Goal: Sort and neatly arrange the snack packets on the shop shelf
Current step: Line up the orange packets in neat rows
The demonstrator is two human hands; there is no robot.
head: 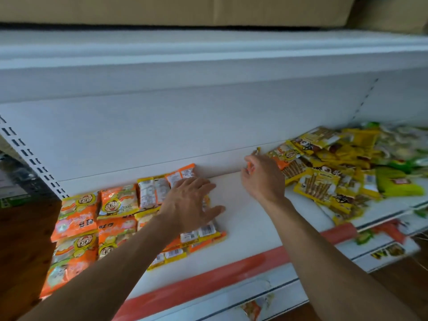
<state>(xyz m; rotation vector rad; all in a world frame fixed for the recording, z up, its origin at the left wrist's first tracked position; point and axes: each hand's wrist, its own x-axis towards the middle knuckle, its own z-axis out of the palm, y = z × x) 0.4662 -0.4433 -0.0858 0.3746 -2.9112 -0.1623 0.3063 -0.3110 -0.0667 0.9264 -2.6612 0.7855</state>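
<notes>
I have just one view, looking down from my head at my two hands on the white shelf [245, 218]. My left hand [190, 202] lies flat with the fingers straight and loose, pressing down on the orange packets [115, 205]. These sit under that hand and to its left, in rows side by side. Some are face up and some show their backs. I think this part is nearly done, though the ones under my palm look a bit crooked. My right hand [264, 179] is curled. Its fingers seem to pinch a small packet [257, 151], with a yellow tip sticking up above them, but the blur makes it hard to be sure. Just past my right fingertips is a big messy heap of yellow packets [324, 172], lying on top of each other every which way. Further out on that side are green packets [398, 184], all mixed up too. So I think most of the job is left, because that whole heap needs sorting. Between my two hands I see the white shelf board. A red strip [208, 281] runs along its front edge, under my arms. Behind my fingers is a plain white back wall [162, 135]. Above it is another shelf [208, 49] with brown cardboard boxes [162, 8] on top. Far to the left of my left hand are a post with slots [30, 156] and a brown wooden floor [20, 239]. Below my right arm, a lower shelf [370, 259] holds a few more packets.
</notes>
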